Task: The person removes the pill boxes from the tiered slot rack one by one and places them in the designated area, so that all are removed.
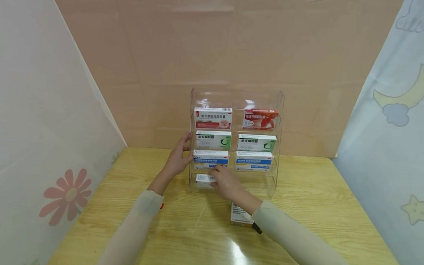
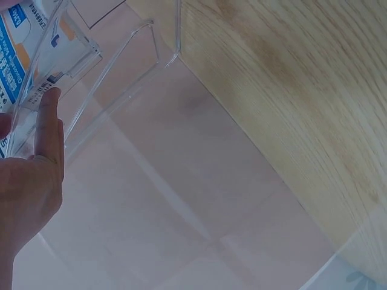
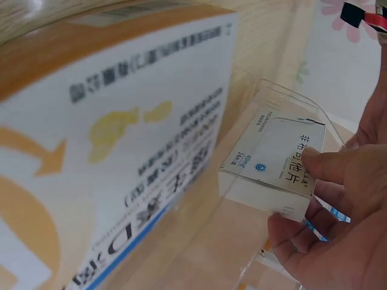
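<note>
A clear tiered display rack [image 1: 252, 180] holds medicine boxes. At its left edge, my left hand [image 1: 178, 158] grips the side panel; in the left wrist view the thumb and fingers [image 2: 48, 121] lie on either side of it. My right hand [image 1: 227, 183] is at the lowest tier, pinching a small white medicine box [image 3: 272, 157] near its end. That box [image 1: 204, 180] sits at the left of the tier, its right end partly covered by the fingers in the head view.
Higher tiers bear red-and-white boxes [image 1: 213, 119], a red box [image 1: 260, 120], green-and-white boxes [image 1: 256, 143] and blue-and-white boxes [image 1: 254, 162]. A white-and-orange box [image 1: 240, 216] stands on the wooden table [image 1: 180, 240] below my right forearm. Behind the rack hangs a tan backdrop [image 1: 158, 68].
</note>
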Demonstrator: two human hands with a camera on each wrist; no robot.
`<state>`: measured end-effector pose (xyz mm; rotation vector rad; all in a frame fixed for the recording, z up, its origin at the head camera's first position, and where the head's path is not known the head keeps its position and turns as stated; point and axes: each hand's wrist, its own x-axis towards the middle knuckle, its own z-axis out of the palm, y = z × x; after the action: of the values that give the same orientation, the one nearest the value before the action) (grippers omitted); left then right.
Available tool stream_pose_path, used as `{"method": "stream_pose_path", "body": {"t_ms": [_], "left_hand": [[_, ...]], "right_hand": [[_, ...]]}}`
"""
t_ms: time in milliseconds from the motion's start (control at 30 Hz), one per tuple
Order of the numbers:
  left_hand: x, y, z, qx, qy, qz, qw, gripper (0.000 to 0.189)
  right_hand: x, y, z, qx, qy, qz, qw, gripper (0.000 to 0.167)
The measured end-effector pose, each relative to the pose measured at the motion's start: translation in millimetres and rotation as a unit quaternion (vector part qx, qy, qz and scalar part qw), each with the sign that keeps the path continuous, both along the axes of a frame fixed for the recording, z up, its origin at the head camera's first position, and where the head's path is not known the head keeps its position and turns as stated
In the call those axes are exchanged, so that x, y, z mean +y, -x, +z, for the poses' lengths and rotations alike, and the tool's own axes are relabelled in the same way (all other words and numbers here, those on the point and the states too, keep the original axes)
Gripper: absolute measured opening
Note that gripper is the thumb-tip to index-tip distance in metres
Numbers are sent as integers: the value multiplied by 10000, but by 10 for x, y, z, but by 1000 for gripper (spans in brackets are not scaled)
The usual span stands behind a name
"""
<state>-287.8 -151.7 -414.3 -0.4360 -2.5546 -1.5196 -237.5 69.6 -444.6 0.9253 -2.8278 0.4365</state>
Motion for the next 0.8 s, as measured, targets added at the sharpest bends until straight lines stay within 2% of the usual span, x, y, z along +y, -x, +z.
{"method": "stream_pose_path", "body": {"t_ms": [167,467,800], "left_hand": [[3,3,-5,-23,17,-6,10000,89],[-15,-1,2,-71,12,-4,10000,89],[-5,9,-1,2,-20,-105,9999,88]], "right_hand": [[54,-17,74,-297,339,25,9990,36],[91,-100,237,-77,579,151,9982,41],[155,-182,368,-179,890,82,9958,37]]}}
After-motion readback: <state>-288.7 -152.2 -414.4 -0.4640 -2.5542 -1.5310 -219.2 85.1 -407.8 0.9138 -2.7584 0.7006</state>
